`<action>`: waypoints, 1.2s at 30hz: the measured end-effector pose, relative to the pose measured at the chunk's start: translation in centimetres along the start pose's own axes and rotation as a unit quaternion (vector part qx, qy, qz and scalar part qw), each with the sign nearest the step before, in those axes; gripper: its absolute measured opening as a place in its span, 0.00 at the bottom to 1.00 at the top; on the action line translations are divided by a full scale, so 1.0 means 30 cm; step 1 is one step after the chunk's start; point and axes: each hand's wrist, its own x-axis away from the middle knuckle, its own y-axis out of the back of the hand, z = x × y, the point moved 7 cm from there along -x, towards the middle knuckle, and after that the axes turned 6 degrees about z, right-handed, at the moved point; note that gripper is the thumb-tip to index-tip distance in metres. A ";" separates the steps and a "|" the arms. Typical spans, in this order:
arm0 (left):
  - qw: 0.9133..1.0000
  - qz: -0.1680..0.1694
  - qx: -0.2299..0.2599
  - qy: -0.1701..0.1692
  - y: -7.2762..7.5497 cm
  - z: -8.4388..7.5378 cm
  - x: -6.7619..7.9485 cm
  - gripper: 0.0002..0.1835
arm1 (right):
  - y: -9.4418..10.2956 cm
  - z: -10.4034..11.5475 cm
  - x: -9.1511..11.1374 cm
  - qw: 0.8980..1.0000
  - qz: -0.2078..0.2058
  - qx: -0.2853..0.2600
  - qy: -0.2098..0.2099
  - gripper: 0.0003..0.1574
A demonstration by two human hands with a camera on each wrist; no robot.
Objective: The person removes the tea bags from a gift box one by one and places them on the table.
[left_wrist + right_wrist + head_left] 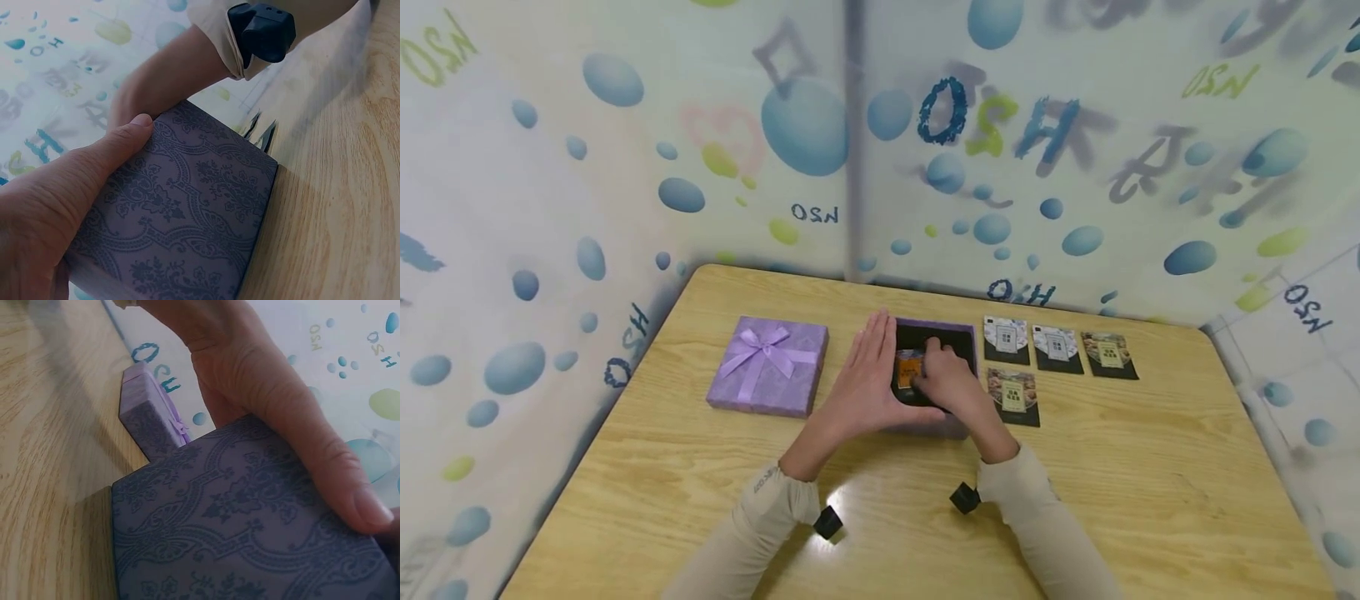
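Observation:
An open purple patterned box (938,427) with a dark inside stands on the table. My left hand (865,387) lies along its left side with straight fingers, the thumb reaching across the front rim. In the left wrist view, the thumb (134,134) rests at the top edge of the front wall. My right hand (951,383) reaches down into the box with bent fingers and pinches a dark packet with an orange label (908,367). The box walls hide those fingertips in the right wrist view.
Left of the box lies its purple lid (767,367) with a ribbon bow. Several flat dark packets lie to the right, among them a floral one (1006,340) and a brown one (1013,397). A patterned curtain (895,208) hangs behind the wooden table (1150,483).

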 end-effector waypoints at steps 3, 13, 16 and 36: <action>1.000 -0.006 -0.007 0.004 0.005 0.006 0.002 0.83 | -0.002 0.008 -0.006 1.000 -0.008 0.011 -0.004 0.34; 1.000 -0.003 -0.006 0.011 0.003 0.014 0.010 0.83 | -0.022 0.015 -0.006 1.000 0.007 0.012 0.003 0.23; 1.000 -0.002 -0.006 0.013 0.003 0.014 0.010 0.83 | -0.017 0.012 -0.004 1.000 -0.004 0.007 -0.003 0.26; 1.000 -0.008 0.000 0.000 0.001 -0.007 -0.001 0.83 | 0.031 0.016 0.012 0.993 -0.041 -0.066 0.092 0.09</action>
